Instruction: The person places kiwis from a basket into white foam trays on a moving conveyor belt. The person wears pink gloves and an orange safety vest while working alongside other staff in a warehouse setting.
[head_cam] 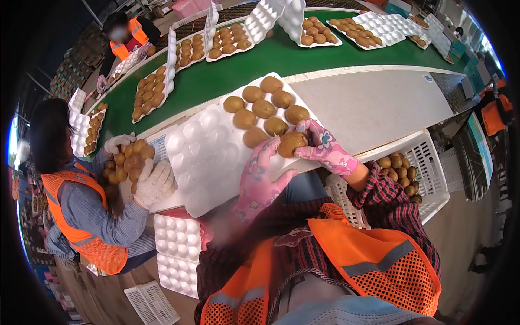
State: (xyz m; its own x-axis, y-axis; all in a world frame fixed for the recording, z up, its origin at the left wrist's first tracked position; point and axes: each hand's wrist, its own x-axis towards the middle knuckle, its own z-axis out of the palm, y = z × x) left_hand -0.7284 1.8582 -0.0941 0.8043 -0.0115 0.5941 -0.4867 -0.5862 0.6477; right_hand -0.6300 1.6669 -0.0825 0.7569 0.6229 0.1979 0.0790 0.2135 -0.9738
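Both my hands wear pink flowered gloves. My right hand (327,146) grips a brown kiwifruit (291,144) at the near right corner of a white foam fruit tray (294,91). My left hand (260,178) is just left of that fruit, thumb and fingers spread, its fingertips beside the fruit; whether they touch it I cannot tell. Several kiwifruit (263,109) sit in the cups of the tray. Joined to the tray's left side, the foam lid (207,158) lies folded out flat, with rounded bumps.
A green conveyor belt (227,77) beyond the work ledge carries filled trays (150,93). On the left a co-worker's gloved hands (156,183) hold a cluster of kiwifruit (134,160). A white plastic crate (432,174) with kiwifruit stands at right. Foam trays (177,252) are stacked low at left.
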